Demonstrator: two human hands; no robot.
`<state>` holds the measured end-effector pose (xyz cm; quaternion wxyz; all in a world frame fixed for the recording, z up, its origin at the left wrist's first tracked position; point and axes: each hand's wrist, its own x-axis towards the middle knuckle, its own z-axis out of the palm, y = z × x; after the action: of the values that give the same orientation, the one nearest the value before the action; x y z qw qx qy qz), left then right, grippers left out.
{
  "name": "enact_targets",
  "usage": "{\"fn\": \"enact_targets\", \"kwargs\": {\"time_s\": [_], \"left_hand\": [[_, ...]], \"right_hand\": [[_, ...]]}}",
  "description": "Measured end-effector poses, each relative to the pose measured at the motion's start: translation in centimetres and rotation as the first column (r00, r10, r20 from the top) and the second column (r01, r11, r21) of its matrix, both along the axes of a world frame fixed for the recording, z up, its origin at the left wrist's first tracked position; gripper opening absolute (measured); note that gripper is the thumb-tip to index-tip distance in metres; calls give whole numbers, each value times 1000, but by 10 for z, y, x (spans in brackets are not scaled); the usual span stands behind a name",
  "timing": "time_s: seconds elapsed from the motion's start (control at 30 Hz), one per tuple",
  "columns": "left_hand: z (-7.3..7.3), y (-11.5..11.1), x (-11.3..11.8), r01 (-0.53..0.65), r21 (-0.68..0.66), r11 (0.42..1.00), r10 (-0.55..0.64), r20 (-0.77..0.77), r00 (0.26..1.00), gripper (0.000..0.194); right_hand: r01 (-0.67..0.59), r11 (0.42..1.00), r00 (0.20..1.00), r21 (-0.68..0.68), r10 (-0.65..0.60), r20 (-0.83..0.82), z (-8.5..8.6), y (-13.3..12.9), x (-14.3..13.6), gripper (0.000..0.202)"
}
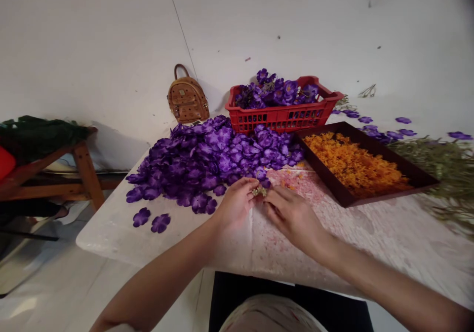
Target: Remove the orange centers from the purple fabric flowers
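Note:
My left hand (237, 201) is closed near the middle of the table, pinching a pale green artificial flower stem (259, 191) with a small branched tip. From the other side, my right hand (294, 213) has its fingers curled at the same stem; the fingertips are partly hidden. A large heap of purple fabric petals (200, 159) lies just beyond and left of my hands. To the right is a dark tray (344, 199) holding orange flower centres (355, 164).
A red plastic basket (277, 119) of purple flowers stands behind the heap, near the wall. A brown backpack (188, 97) leans against the wall. Green stems (440, 166) lie at the right. A wooden stand (87, 174) with dark green material is left of the table (111, 240).

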<state>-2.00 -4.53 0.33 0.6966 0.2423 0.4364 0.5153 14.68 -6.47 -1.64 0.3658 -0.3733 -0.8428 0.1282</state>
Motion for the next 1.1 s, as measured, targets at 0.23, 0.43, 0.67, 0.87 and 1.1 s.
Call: {"fn": "enact_targets", "kwargs": {"time_s": [0.23, 0.43, 0.67, 0.87, 1.1], "left_hand": [[8, 12, -6, -104, 96, 990, 119, -164, 979, 15], [23, 34, -15, 27, 214, 976, 64, -406, 912, 14], [14, 41, -9, 48, 317, 947, 130, -514, 848, 30], [8, 43, -17, 109, 241, 964, 78, -654, 752, 30], [2, 46, -16, 176, 241, 955, 21, -643, 766, 29]], "right_hand": [[2, 1000, 998, -19, 0, 61, 8, 7, 4, 12], [153, 986, 981, -72, -143, 133, 9, 53, 4, 10], [167, 986, 962, -19, -159, 223, -12, 80, -8, 18], [198, 980, 977, 22, -196, -84, -9, 81, 2, 14], [101, 991, 995, 85, -100, -20, 0, 73, 3, 17]]}}
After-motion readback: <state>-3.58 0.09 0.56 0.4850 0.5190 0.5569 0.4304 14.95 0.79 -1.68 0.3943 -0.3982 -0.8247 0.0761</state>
